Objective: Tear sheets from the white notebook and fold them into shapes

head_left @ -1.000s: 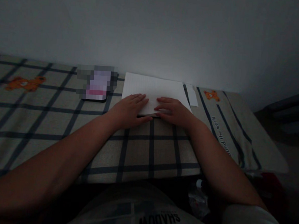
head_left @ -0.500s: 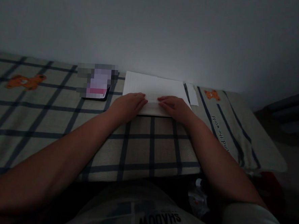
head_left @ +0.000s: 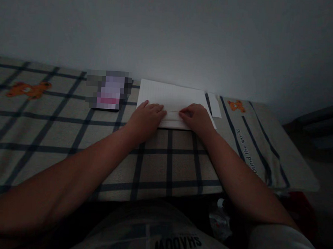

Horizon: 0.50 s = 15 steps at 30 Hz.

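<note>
A white lined sheet of paper (head_left: pixel 172 96) lies on a checked cloth (head_left: pixel 70 133) against the wall, its near edge folded up into a narrow strip. My left hand (head_left: pixel 146 117) rests on the left end of that folded strip, fingers together and pressed flat on it. My right hand (head_left: pixel 196 117) presses on the right end of the strip with its fingers curled down onto the fold. Both forearms stretch out from the bottom of the view.
A phone (head_left: pixel 108 91), blurred out, lies left of the paper. A small white slip (head_left: pixel 214 105) lies right of it. The cloth has dark blue lines and orange bear prints (head_left: pixel 29 90). The surface ends at the right, with dark floor beyond.
The near edge of the paper has been folded over away from me. Both hands slid forward a little and now press along the fold.
</note>
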Each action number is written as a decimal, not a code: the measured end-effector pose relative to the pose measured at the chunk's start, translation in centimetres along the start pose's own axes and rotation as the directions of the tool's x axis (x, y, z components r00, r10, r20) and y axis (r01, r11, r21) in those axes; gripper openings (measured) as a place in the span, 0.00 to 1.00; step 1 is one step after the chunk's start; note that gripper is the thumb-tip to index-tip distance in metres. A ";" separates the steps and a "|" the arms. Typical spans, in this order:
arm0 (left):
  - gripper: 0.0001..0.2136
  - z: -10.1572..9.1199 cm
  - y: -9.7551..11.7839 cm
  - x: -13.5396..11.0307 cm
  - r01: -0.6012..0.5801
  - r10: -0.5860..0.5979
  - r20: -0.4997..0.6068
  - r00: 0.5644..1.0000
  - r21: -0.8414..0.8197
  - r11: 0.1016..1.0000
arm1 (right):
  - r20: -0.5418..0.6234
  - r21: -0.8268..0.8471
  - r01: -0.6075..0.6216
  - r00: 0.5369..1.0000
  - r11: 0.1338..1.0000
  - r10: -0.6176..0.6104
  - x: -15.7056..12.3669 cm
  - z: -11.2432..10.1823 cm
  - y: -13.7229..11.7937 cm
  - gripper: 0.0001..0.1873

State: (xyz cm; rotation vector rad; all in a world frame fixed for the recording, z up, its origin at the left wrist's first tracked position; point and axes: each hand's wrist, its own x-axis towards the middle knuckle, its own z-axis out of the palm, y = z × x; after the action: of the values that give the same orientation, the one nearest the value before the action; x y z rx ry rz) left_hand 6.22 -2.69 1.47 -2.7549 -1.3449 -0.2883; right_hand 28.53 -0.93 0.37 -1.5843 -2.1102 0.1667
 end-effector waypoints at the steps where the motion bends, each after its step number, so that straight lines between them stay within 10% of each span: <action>1: 0.21 0.0 0.5 -0.2 0.012 -0.012 -0.006 1.000 0.024 1.000 | 0.008 -0.014 0.000 1.000 1.000 0.000 0.0 0.0 -0.1 0.10; 15: 0.31 -0.4 1.0 -1.2 0.037 -0.041 0.097 0.994 0.039 0.999 | -0.008 0.068 0.012 1.000 0.998 -0.011 0.0 0.0 0.9 0.11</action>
State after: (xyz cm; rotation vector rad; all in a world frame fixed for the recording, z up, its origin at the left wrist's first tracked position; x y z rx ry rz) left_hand 6.20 -4.30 1.66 -2.7484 -1.4122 -0.1300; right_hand 29.35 -0.60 0.07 -1.5305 -2.0849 0.2257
